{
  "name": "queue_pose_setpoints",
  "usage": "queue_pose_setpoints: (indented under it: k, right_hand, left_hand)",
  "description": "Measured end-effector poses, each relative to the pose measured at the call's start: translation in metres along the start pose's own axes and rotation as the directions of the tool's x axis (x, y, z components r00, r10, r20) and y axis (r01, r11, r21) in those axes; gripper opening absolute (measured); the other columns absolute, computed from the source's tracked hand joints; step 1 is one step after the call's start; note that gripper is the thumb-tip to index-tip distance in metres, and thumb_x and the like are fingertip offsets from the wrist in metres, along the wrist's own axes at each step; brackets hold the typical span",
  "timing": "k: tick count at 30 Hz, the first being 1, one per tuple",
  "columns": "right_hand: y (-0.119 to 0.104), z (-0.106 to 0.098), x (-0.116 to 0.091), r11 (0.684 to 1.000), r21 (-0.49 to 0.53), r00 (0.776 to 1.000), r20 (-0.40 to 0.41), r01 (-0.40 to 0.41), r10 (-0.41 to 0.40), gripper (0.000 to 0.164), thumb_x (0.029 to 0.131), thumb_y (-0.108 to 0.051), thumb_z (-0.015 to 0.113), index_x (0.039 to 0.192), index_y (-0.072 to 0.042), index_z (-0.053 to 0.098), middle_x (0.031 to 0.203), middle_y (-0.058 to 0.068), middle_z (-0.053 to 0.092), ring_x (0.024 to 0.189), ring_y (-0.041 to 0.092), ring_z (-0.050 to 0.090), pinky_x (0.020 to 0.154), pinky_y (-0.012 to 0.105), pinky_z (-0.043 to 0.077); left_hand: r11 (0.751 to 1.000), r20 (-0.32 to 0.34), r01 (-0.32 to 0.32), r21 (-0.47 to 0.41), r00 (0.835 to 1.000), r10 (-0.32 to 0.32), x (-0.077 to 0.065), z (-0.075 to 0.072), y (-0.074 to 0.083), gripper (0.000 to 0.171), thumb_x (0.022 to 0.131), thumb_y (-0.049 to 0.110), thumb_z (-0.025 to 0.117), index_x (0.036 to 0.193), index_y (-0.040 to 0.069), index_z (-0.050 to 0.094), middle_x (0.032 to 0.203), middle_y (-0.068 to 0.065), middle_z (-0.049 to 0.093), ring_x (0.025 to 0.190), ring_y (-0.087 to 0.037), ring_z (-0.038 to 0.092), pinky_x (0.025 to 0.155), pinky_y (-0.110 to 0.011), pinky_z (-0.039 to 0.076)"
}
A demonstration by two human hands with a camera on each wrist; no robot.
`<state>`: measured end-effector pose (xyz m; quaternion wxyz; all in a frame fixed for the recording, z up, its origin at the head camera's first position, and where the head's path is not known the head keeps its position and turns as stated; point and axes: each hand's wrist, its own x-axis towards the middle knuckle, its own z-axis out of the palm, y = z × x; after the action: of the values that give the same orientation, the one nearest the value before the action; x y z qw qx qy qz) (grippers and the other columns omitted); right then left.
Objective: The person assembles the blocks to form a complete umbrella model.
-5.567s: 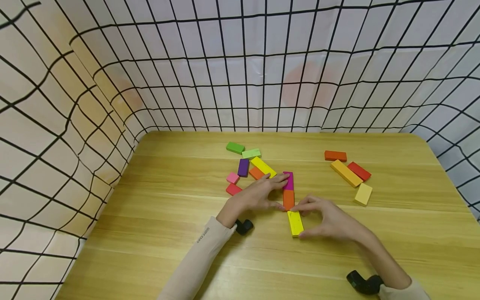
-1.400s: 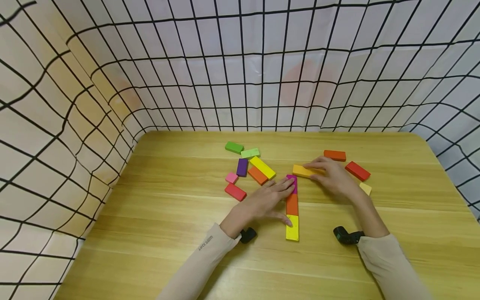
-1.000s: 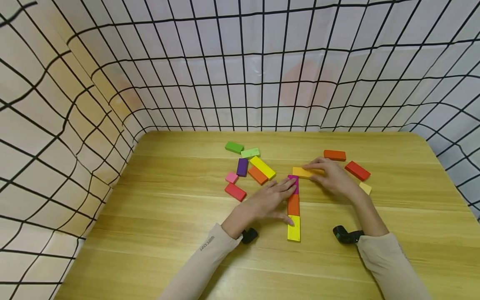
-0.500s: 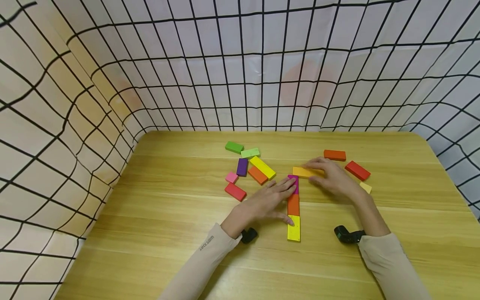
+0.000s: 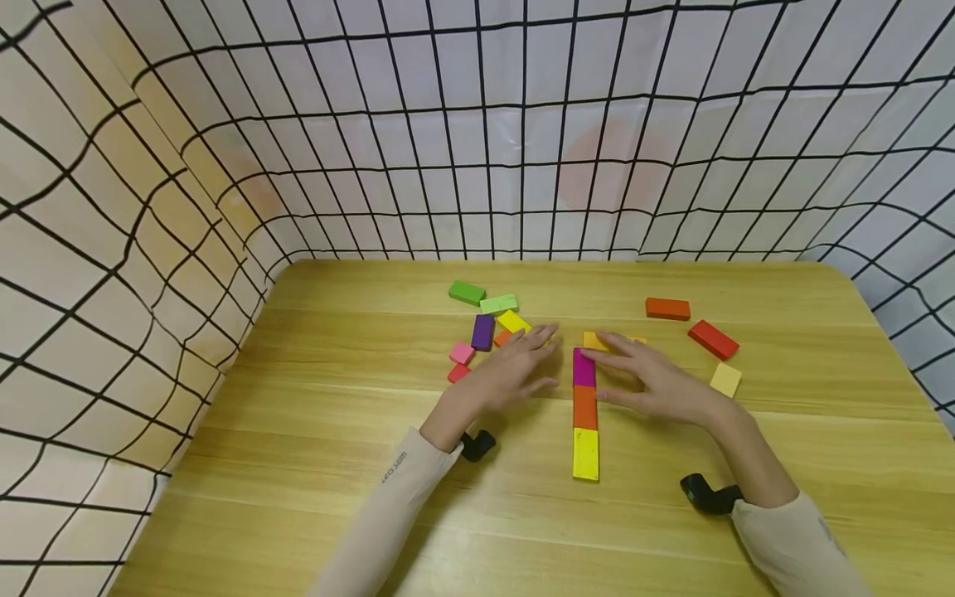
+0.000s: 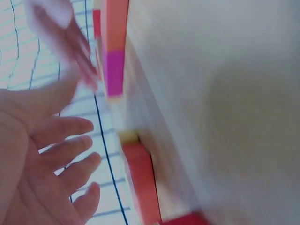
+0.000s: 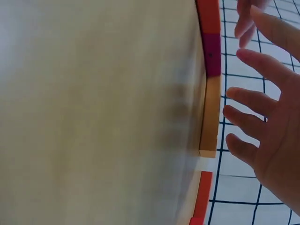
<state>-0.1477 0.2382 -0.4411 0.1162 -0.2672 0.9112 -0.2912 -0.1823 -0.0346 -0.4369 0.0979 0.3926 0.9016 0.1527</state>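
My left grip (image 5: 501, 375) and my right grip (image 5: 664, 385) are hovering released, the purple block (image 5: 584, 371) lying near the right one.

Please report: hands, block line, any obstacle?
Left hand open, empty. Right hand likewise, partly hiding amber block. Magenta block, orange block, yellow block aligned. No other obstacle seen.

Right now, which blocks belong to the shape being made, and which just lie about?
Probably in the job: magenta block, orange block, yellow block, lined up; amber block sideways at the end.

Lying about: at left, green, lime, purple, pink, rosy red, yellow, orange ones; at right, rust, deep red, cream ones.
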Motion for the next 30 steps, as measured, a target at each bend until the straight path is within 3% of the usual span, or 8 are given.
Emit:
queue_pose_setpoints:
  k: [4, 8, 13, 17, 20, 22, 30]
  right_hand:
    - [-0.004, 0.005, -0.003, 1.000, -0.008, 0.999, 0.034, -0.015, 0.015, 0.065, 0.099, -0.041, 0.069, 0.154, -0.014, 0.051, 0.171, 0.020, 0.021, 0.157, 0.052, 0.013, 0.124, 0.072, 0.009]
    - [-0.004, 0.008, -0.004, 0.999, -0.012, 0.999, 0.039, -0.033, 0.033, 0.066, 0.097, -0.045, 0.071, 0.153, -0.014, 0.053, 0.172, 0.018, 0.020, 0.158, 0.050, 0.011, 0.126, 0.069, 0.007]
    - [-0.004, 0.009, -0.002, 1.000, -0.021, 0.999, 0.029, -0.021, 0.022, 0.065, 0.096, -0.044, 0.072, 0.151, -0.014, 0.055, 0.171, 0.019, 0.023, 0.157, 0.052, 0.013, 0.125, 0.072, 0.008]
    - [-0.004, 0.008, -0.002, 0.999, -0.026, 0.999, 0.033, -0.021, 0.022, 0.064, 0.096, -0.045, 0.071, 0.150, -0.013, 0.057, 0.171, 0.019, 0.024, 0.157, 0.052, 0.013, 0.124, 0.073, 0.009]
    - [-0.003, 0.008, -0.002, 0.999, -0.028, 0.999, 0.043, -0.029, 0.030, 0.063, 0.097, -0.045, 0.071, 0.149, -0.013, 0.057, 0.171, 0.019, 0.025, 0.157, 0.052, 0.013, 0.124, 0.073, 0.009]
    - [-0.003, 0.007, -0.003, 0.999, -0.025, 0.998, 0.048, -0.033, 0.034, 0.063, 0.097, -0.045, 0.070, 0.149, -0.013, 0.057, 0.171, 0.019, 0.025, 0.157, 0.052, 0.013, 0.124, 0.073, 0.009]
    - [-0.001, 0.008, -0.004, 0.999, -0.007, 0.998, 0.048, -0.039, 0.039, 0.063, 0.097, -0.045, 0.070, 0.150, -0.014, 0.056, 0.172, 0.018, 0.023, 0.157, 0.052, 0.012, 0.124, 0.073, 0.008]
  left_hand:
    - [0.996, -0.015, 0.066, 0.063, 0.998, -0.065, 0.006, -0.007, -0.015, 0.053, 0.107, 0.020, 0.058, 0.156, 0.005, 0.045, 0.170, -0.010, 0.031, 0.159, -0.029, 0.027, 0.131, -0.050, 0.021]
    - [0.992, -0.016, 0.109, 0.069, 0.994, -0.108, 0.010, -0.008, -0.027, 0.048, 0.107, 0.018, 0.058, 0.153, 0.008, 0.050, 0.167, -0.010, 0.038, 0.158, -0.027, 0.031, 0.130, -0.052, 0.022]
    - [0.992, -0.061, 0.096, 0.083, 0.994, -0.091, 0.012, -0.007, -0.032, 0.041, 0.106, 0.016, 0.058, 0.146, 0.008, 0.059, 0.153, -0.012, 0.056, 0.150, -0.028, 0.044, 0.128, -0.048, 0.030]
    - [0.991, -0.124, 0.090, 0.095, 0.989, -0.078, 0.014, -0.005, -0.032, 0.034, 0.104, 0.014, 0.063, 0.137, 0.009, 0.068, 0.132, -0.011, 0.067, 0.126, -0.027, 0.060, 0.113, -0.037, 0.048]
    - [0.991, -0.144, 0.111, 0.069, 0.984, -0.100, 0.015, -0.005, -0.032, 0.030, 0.103, 0.015, 0.065, 0.132, 0.010, 0.072, 0.122, -0.010, 0.069, 0.112, -0.025, 0.061, 0.097, -0.033, 0.052]
    - [0.991, -0.147, 0.128, 0.027, 0.982, -0.122, 0.016, -0.006, -0.032, 0.030, 0.102, 0.014, 0.067, 0.131, 0.010, 0.073, 0.121, -0.010, 0.068, 0.111, -0.025, 0.060, 0.094, -0.033, 0.053]
    - [0.989, -0.126, 0.125, -0.074, 0.983, -0.134, 0.019, -0.011, -0.038, 0.040, 0.095, -0.013, 0.060, 0.125, 0.009, 0.076, 0.122, -0.015, 0.070, 0.115, -0.031, 0.061, 0.103, -0.037, 0.053]
